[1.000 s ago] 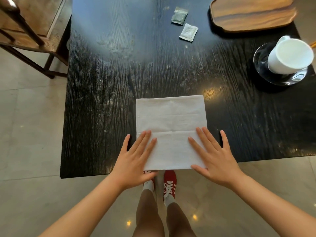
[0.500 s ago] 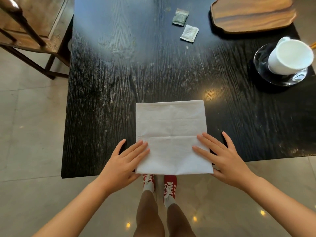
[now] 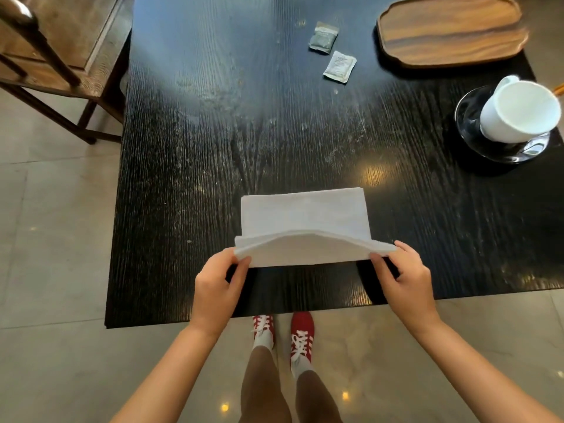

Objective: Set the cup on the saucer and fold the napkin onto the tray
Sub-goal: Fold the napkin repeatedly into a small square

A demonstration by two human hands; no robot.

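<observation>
The white square paper napkin (image 3: pixel 305 215) lies on the black wood-grain bench (image 3: pixel 183 178), near its front edge, with the near half lifted off the surface and bowed upward in an arc. The left hand (image 3: pixel 218 288) pinches the near left corner of the napkin between thumb and fingers, its grip closed on the paper. The right hand (image 3: pixel 403 279) pinches the near right corner the same way, grip likewise closed on the paper. The far half of the napkin rests flat on the bench, its far edge straight and roughly parallel to the bench front.

At the far right, the white ceramic cup (image 3: pixel 518 112) sits on the dark glossy round saucer (image 3: pixel 476 138), tilted in this wide view with its open mouth facing the camera and its handle at the far side. Beyond it, at the top right corner of the bench, lies the brown oval wooden tray (image 3: pixel 451 29), well apart from the napkin. Two small flat sachets lie left of the tray: a grey-green sachet (image 3: pixel 323 38) and, just nearer, a pale grey sachet (image 3: pixel 339 66), close together but apart.

A dark wooden chair (image 3: pixel 55 50) stands off the bench's left far corner on the beige tiled floor (image 3: pixel 55 239). Below the bench edge a pair of red laced shoes (image 3: pixel 283 334) shows between the forearms
</observation>
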